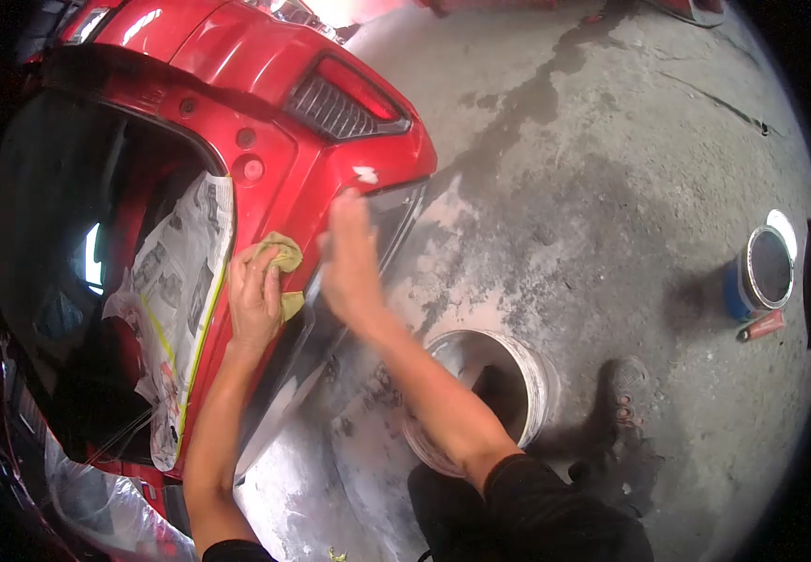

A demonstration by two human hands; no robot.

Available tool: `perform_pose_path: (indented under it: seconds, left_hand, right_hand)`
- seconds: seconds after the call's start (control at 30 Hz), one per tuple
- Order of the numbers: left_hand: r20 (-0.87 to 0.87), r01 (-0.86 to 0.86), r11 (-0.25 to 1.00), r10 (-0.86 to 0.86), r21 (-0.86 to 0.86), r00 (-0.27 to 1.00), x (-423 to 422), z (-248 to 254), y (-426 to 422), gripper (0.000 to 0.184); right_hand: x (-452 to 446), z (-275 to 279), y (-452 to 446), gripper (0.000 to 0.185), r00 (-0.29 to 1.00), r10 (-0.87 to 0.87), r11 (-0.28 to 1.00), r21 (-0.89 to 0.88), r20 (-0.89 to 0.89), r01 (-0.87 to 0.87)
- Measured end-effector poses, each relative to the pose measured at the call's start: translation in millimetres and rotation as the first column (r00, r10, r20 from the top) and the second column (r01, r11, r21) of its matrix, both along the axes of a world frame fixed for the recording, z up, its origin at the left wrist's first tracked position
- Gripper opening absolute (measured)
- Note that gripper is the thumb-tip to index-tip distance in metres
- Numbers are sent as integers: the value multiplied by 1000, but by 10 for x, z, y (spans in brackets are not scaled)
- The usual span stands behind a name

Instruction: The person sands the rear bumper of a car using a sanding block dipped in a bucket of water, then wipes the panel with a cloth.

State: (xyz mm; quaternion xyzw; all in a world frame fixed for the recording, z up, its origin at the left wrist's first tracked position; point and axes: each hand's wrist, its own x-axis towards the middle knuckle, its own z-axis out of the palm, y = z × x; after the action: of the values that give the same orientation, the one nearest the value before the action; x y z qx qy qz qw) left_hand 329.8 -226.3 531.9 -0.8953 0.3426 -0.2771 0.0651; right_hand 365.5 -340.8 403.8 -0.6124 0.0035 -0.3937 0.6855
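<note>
My left hand (255, 298) is closed on a crumpled yellow-green cloth (279, 251), pressed against the red car body (269, 211). Part of the cloth shows below the fingers as well. To its right, my right hand (350, 267) is smeared by motion over the panel's edge, its fingers pointing toward a small white patch (365, 174) on the red paint. Whether it holds anything I cannot make out. A tail light (344, 98) sits above the patch, and a dull grey panel (391, 215) runs beside the right hand.
Masking newspaper (180, 244) edged with yellow-green tape lies along the dark window (59, 215). A white bucket (538, 379) stands beneath my right forearm. On the concrete floor (611, 244) at the right are a can (769, 269) and a small red tube (763, 325).
</note>
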Motion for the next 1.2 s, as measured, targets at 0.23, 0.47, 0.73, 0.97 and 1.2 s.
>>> perform_pose_path:
  seconds: [0.23,0.47,0.73,0.97,1.2]
  left_hand:
    - [74,3,985,10,-174,997,64,-148,-1,28]
    - [57,19,994,-13,-108,998,101,-166,52,27]
    - [63,7,994,0,-108,998,137,-162,57,28]
    - [74,9,995,-1,-102,997,73,-161,22,27]
    - [50,-14,992,21,-125,999,66,-154,7,27]
  right_hand:
    - [109,22,-122,64,965,-126,969,-236,-232,69]
    - [-54,70,68,71,978,-41,975,-224,-204,-5]
    - [-63,130,57,59,992,17,987,-155,-124,-37]
    - [453,-125,-302,59,944,-30,999,-47,-327,16]
    - [659,-435,-581,54,925,61,998,14,-375,-61]
